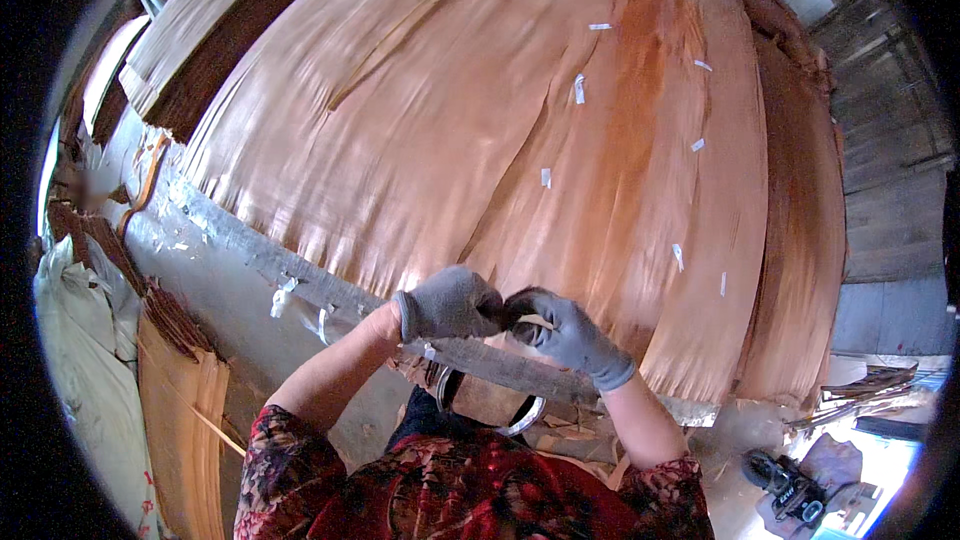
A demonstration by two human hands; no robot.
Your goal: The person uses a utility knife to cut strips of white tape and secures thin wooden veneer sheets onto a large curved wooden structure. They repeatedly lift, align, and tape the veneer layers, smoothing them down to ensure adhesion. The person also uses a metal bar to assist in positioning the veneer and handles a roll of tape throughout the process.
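Both hands are gloved in grey fabric and brought together, knuckles up, over the near edge of the work surface. The left hand [452,306] is curled inward; its fingertips are hidden, so it cannot be determined whether they pinch anything. The right hand [577,336] is bent, thumb and fingers closing about a small pale strip [536,321], which lies at the inner side of that hand, facing the left. Whether the two hands touch cannot be confirmed.

Directly beyond both hands extends a broad, reddish-tan wood veneer sheet [390,175], rippled along its near edge. A dark, narrow seam [510,175] runs away from just beyond the left hand. An orange-brown streak [640,50] lies farther off, beyond the right hand. Short white strips [546,178] adhere to the veneer at scattered points, mostly ahead of and to the right of the right hand.

Below the hands, close to the person's waist, is a white ring-shaped object [530,421], partly covered. Well to the left of the left hand stand tan flat sheets [180,420], with crumpled whitish sheeting [88,370] farther out beside them.
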